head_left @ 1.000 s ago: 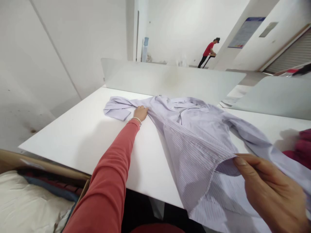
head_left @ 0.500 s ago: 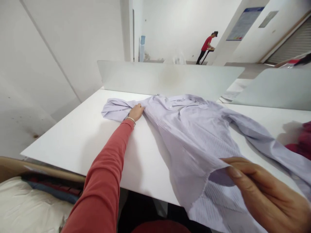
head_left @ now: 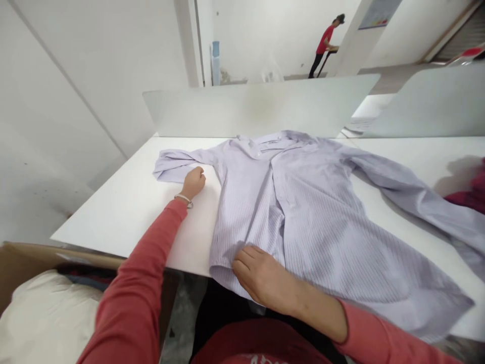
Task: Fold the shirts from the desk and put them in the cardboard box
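Note:
A pale lilac striped shirt (head_left: 318, 217) lies front up on the white table, its front panels partly apart. Its collar points to the far side, and the hem hangs over the near edge. At the lower edge of the left front panel, my right hand (head_left: 261, 275) has its fingers curled onto the shirt. My left hand (head_left: 194, 182) rests by the bunched left sleeve (head_left: 170, 164), its fingers curled with no cloth visible in them. The other sleeve stretches off to the right.
A frosted divider (head_left: 242, 108) runs along the table's back edge. Dark red cloth (head_left: 472, 189) lies at the far right. Below left stands a cardboard box (head_left: 22, 253) with a cream bundle (head_left: 49, 318) in it. A person (head_left: 324, 45) stands in the background.
My right hand has brought the lifted front panel across to the left and down, so the shirt lies flatter. My left hand has left the sleeve's upper part and moved slightly left and nearer.

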